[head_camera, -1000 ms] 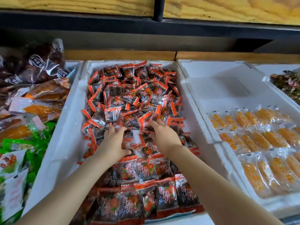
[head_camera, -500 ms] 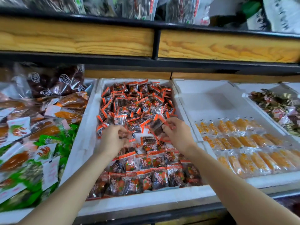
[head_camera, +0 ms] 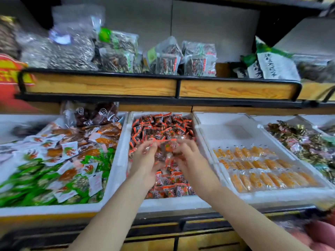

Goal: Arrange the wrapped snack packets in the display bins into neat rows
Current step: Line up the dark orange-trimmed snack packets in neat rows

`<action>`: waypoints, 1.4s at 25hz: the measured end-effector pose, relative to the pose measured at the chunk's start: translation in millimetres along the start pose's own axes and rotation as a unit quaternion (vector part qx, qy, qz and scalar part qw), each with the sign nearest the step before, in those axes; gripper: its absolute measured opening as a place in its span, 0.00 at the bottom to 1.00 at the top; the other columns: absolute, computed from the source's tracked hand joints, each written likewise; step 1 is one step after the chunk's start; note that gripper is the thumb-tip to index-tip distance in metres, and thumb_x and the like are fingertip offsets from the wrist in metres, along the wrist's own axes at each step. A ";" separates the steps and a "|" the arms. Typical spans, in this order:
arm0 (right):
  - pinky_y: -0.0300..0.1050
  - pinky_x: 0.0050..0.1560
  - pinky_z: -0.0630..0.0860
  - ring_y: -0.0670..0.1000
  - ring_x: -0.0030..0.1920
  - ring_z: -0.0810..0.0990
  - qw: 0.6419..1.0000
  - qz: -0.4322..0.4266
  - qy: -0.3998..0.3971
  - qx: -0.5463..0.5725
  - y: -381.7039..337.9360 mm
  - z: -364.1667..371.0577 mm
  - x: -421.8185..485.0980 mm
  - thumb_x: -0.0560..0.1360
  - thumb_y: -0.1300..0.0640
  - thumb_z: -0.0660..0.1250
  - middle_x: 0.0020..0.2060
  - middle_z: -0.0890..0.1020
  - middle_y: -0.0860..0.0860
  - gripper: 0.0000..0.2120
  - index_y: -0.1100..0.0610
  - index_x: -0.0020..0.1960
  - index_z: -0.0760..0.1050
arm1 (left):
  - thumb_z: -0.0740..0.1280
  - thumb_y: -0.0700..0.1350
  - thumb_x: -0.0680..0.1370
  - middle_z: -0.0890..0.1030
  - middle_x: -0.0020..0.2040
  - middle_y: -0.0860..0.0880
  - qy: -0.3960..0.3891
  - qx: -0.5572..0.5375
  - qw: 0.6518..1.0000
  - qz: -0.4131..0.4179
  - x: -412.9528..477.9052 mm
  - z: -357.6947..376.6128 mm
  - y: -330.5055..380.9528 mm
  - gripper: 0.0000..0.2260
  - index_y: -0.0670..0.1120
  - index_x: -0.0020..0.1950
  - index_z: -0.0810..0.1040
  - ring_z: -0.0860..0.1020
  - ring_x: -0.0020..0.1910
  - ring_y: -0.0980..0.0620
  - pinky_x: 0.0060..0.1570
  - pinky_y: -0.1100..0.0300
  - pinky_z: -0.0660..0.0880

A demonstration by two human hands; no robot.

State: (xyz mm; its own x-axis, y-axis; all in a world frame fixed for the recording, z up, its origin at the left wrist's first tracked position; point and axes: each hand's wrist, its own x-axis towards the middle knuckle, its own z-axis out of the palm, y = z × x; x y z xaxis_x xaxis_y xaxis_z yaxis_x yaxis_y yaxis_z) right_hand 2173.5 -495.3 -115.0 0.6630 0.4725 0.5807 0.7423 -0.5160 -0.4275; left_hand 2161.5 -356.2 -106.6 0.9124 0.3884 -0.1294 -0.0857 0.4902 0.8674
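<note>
Above the middle of the white foam bin, the left hand and right hand pinch glossy, crinkled, orange-edged packets in curled, motion-blurred fingers.

I see both hands working in the centre bin; the frame is motion-blurred.
Mid-frame, the left hand and right hand meet over the white foam bin, fingers curled round a few red-orange snack packets. More lie heaped above them, with flat rows below. At right, orange packets lie in rows.
</note>
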 end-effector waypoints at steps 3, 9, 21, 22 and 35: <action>0.34 0.62 0.67 0.38 0.65 0.67 0.996 -0.041 -0.044 0.066 -15.6 -7.2 -28.0 0.75 0.63 0.64 0.64 0.66 0.41 0.10 0.50 0.52 0.71 | 0.67 0.41 0.78 0.79 0.42 0.46 -0.095 0.011 0.995 -0.008 -43.1 -2.9 4.5 0.11 0.40 0.59 0.77 0.76 0.37 0.51 0.33 0.58 0.73; 0.37 0.53 0.75 0.41 0.55 0.75 0.960 0.125 -0.010 0.249 -44.6 -25.1 -54.2 0.72 0.54 0.71 0.54 0.74 0.42 0.16 0.45 0.56 0.68 | 0.74 0.37 0.70 0.81 0.55 0.46 -0.067 0.073 0.993 0.062 -91.3 -9.6 -0.6 0.21 0.55 0.58 0.75 0.81 0.50 0.49 0.43 0.57 0.78; 0.44 0.44 0.78 0.55 0.40 0.79 0.957 0.165 -0.068 0.228 -35.2 -56.0 -76.7 0.74 0.53 0.69 0.38 0.80 0.57 0.07 0.55 0.47 0.75 | 0.71 0.39 0.75 0.79 0.57 0.50 -0.119 0.220 0.958 0.137 -112.0 -28.4 0.0 0.16 0.58 0.54 0.75 0.79 0.55 0.50 0.58 0.49 0.76; 0.37 0.39 0.75 0.50 0.36 0.77 0.959 0.172 -0.055 0.218 -33.2 -55.8 -76.5 0.74 0.54 0.68 0.35 0.78 0.54 0.06 0.56 0.45 0.73 | 0.71 0.38 0.74 0.79 0.58 0.49 -0.111 0.227 0.958 0.134 -108.6 -35.4 3.0 0.17 0.58 0.54 0.74 0.78 0.56 0.49 0.59 0.48 0.75; 0.29 0.30 0.72 0.42 0.37 0.81 0.913 0.294 0.008 0.282 -7.8 -62.4 -71.0 0.75 0.57 0.67 0.45 0.82 0.47 0.10 0.48 0.52 0.68 | 0.69 0.39 0.76 0.77 0.59 0.53 -0.076 0.426 0.871 0.233 -73.2 -85.1 46.4 0.14 0.57 0.52 0.72 0.77 0.56 0.55 0.53 0.59 0.75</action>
State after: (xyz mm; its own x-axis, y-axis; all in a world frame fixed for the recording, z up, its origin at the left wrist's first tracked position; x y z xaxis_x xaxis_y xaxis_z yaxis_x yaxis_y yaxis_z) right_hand 2114.5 -569.4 -109.6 0.9646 0.2204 0.1444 0.1945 -0.2258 -0.9546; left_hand 2056.6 -295.4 -97.8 0.9058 0.2507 0.3417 -0.1924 -0.4750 0.8587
